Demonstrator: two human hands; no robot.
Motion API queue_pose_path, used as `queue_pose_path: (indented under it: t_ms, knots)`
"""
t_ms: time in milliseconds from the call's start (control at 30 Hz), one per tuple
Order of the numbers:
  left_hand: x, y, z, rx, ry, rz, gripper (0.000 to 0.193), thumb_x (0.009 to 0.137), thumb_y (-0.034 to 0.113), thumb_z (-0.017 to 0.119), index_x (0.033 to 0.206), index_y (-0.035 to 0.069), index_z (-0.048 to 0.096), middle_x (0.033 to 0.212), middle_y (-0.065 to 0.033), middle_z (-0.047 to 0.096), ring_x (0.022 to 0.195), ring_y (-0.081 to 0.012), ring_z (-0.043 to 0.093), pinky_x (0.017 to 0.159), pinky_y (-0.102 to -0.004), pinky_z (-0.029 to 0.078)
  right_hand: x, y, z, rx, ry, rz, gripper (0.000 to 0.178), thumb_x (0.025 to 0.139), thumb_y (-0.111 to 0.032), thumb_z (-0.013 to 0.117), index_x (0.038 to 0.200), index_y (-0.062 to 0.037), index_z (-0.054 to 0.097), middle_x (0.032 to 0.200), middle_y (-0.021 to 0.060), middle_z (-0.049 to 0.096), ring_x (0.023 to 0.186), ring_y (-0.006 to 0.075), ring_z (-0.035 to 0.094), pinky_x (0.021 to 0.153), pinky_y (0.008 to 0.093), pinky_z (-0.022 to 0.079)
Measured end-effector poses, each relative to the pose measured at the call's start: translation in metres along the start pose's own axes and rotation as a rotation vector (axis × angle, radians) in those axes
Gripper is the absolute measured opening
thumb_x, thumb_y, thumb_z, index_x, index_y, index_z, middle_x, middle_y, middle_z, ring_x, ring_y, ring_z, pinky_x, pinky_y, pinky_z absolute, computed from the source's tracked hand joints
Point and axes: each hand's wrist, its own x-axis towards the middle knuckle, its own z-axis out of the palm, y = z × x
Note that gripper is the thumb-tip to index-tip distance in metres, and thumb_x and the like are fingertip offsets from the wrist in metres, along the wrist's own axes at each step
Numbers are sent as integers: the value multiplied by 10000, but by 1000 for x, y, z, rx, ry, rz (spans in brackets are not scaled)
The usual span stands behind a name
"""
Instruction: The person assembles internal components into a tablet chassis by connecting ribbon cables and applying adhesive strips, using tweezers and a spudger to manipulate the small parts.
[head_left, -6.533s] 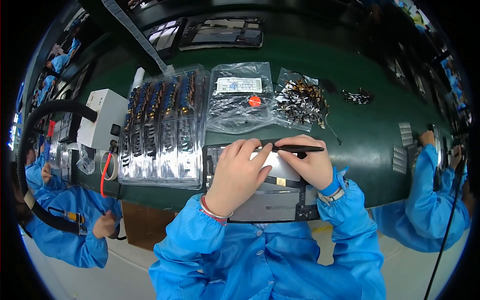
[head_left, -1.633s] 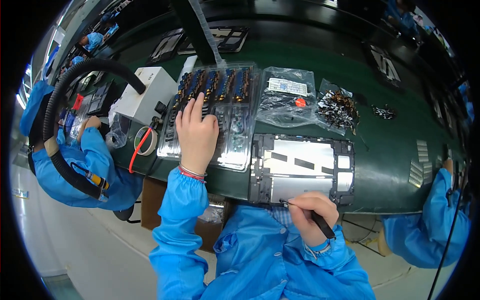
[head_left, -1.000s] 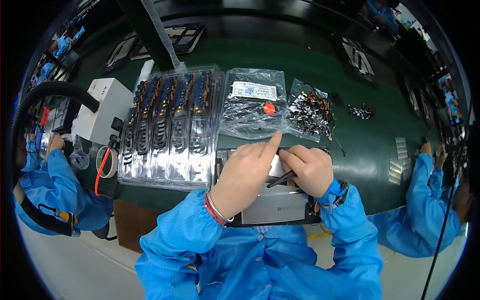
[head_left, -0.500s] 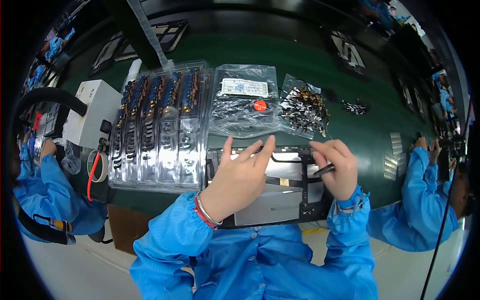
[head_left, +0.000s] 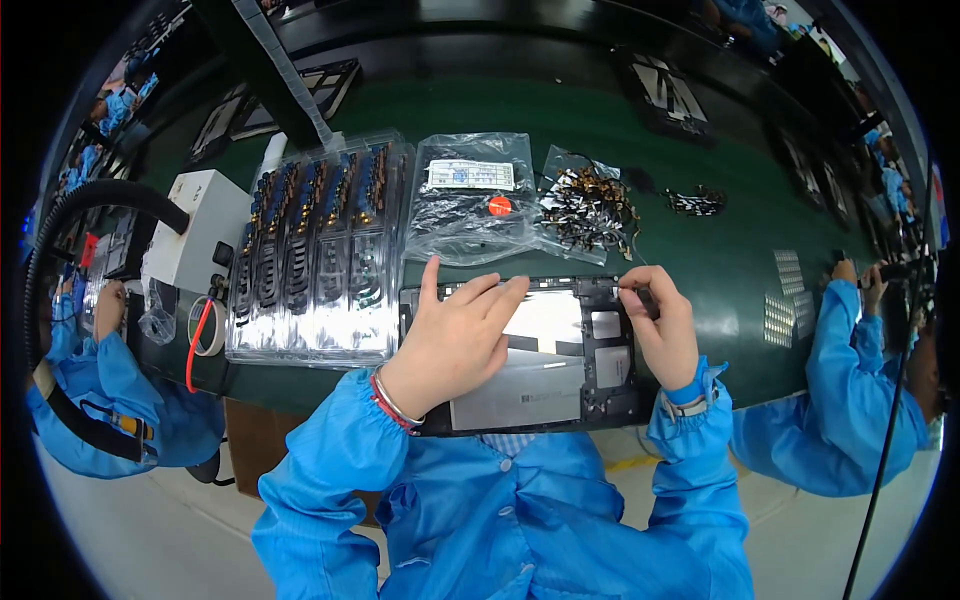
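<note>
— Since half a second ago, what has shifted?

— Little. Both hands keep their places on the flat black device frame (head_left: 560,350); the right hand (head_left: 665,325) has crept a touch further toward the frame's far right corner, and the left hand (head_left: 455,340) still lies across the frame's left half.

— How do the hands stand?

— Left hand is flat and open, fingers spread and pressing down on the frame, gripping nothing. Right hand is curled, its fingertips pinched at the frame's upper right edge — whether a tool or small part sits in that pinch I cannot tell; it is too small.

— And the frame itself?

— A thin rectangle, black ribbed border, with dull silvery metal plates inside. It lies at the near edge of the green bench (head_left: 720,270), right in front of the person's blue smock.

— What surrounds it?

— Left of the frame, a clear moulded plastic tray (head_left: 320,260) with rows of small dark and copper-coloured parts, glossy and ridged. Beyond the frame, a crinkled clear bag (head_left: 470,200) with a white label and a red dot; just right of that bag, another bag of tangled gold-and-black flex parts (head_left: 590,205). Left of the tray, a white box (head_left: 195,230).

— The room?

— A smooth matte green bench, with blue-sleeved co-workers at either side of the frame.
</note>
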Motion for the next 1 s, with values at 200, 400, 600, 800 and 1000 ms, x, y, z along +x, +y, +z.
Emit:
queue_pose_path:
  t_ms: [200,400,600,800,1000]
  knots:
    - [-1,-3,-2,58,2,70,480,709,141,606,1182,123,528,1252,-28,506,1142,-197,483,1001,-614,209,3,13,5,-78,-12,110,242,764,23,614,989,-27,545,705,87,532,629,167,539,597,272,445]
    - [11,1,-6,145,-54,131,512,656,194,660,1154,162,549,1213,-51,515,1083,-204,503,1006,-612,212,-1,23,12,-200,129,-8,261,724,-30,683,961,-38,572,710,84,537,616,240,550,552,310,456]
    - [16,19,2,157,-28,106,540,647,218,670,1172,206,541,1145,-130,520,1048,-275,510,997,-621,211,-1,15,8,-322,173,-88,322,701,-71,714,994,-59,581,768,85,548,667,231,583,563,319,477]
    - [15,55,14,254,-33,-71,519,747,333,616,1246,248,500,1149,-251,478,1076,-421,466,980,-637,211,3,-4,5,-305,240,-206,350,694,-46,689,1025,-67,577,904,93,572,714,239,598,587,325,491]
    - [-24,72,-30,-29,111,-106,507,738,350,642,1195,158,538,1264,-201,432,1152,-394,423,965,-558,297,18,-12,15,-303,-72,-329,481,630,28,581,1089,-118,579,1026,68,573,712,233,621,623,329,512]
